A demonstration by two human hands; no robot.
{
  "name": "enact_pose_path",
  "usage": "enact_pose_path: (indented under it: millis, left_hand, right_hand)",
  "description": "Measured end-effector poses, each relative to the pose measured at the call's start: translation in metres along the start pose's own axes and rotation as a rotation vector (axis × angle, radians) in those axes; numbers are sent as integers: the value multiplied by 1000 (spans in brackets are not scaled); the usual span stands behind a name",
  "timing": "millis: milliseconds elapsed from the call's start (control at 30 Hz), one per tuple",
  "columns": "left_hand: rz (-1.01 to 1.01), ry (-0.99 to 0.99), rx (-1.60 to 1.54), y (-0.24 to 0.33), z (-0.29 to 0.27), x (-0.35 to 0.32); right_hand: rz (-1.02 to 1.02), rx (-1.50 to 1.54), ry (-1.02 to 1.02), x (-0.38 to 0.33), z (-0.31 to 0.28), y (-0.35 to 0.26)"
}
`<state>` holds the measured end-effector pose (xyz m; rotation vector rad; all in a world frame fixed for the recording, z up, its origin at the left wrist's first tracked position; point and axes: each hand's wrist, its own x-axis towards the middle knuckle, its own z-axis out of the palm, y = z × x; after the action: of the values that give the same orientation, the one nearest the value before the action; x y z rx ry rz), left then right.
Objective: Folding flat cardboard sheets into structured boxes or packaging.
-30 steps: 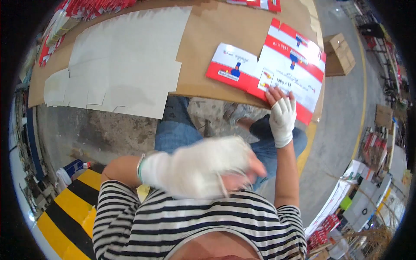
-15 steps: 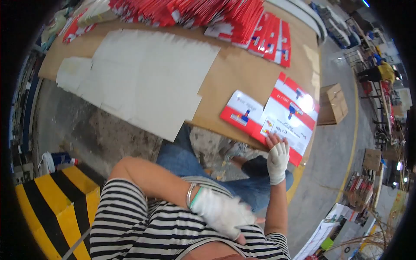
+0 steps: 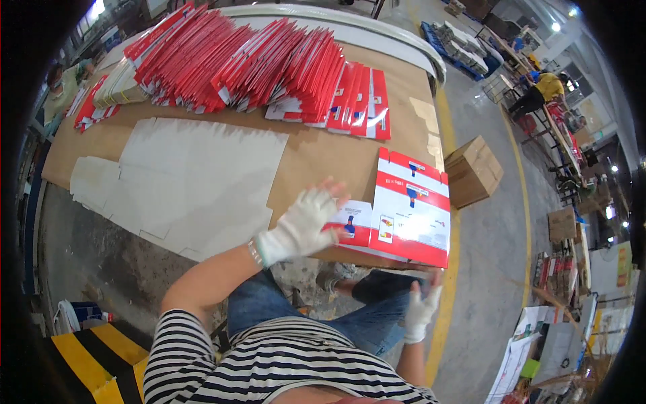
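Note:
A flat red-and-white carton blank (image 3: pixel 417 219) lies at the near right corner of the table, its narrower flap (image 3: pixel 360 222) to the left. My left hand (image 3: pixel 299 225), in a white glove with bare fingertips, reaches over that flap with fingers spread and nothing held; whether it touches the flap I cannot tell. Just off the table's near edge, below the carton blank, is my right hand (image 3: pixel 420 313), gloved the same way. Its thumb and fingers are apart and it holds nothing.
A leaning row of red-and-white carton blanks (image 3: pixel 195 64) fills the far side of the brown-covered table (image 3: pixel 404 101). A pale cardboard sheet (image 3: pixel 195 178) covers the left part. Beyond the right edge stands a brown box (image 3: pixel 474 172); a black-and-yellow striped block (image 3: pixel 101 360) is at lower left.
My left hand has swung up from in front of my body to the carton blank's flap. My right hand has come off the carton blank's near edge. The view has shifted, showing more of the far side.

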<state>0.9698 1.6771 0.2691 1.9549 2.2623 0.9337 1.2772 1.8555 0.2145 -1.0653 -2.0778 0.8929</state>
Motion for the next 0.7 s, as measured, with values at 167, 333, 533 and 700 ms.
enact_pose_path:
  millis: [167,333,533,700]
  left_hand:
    - [-159,-112,21,-32,86,13]
    - [-195,-120,-285,61,106,-22]
    - [-224,-192,-654,65,60,-121]
    - [-1440,-447,-139,44,3,-276]
  right_hand:
    - [814,1022,-420,-48,54,-39]
    - [677,1162,-377,-33,66,-42]
    - [338,295,-204,50,-28,0]
    - [302,-24,-422,171,-97,11]
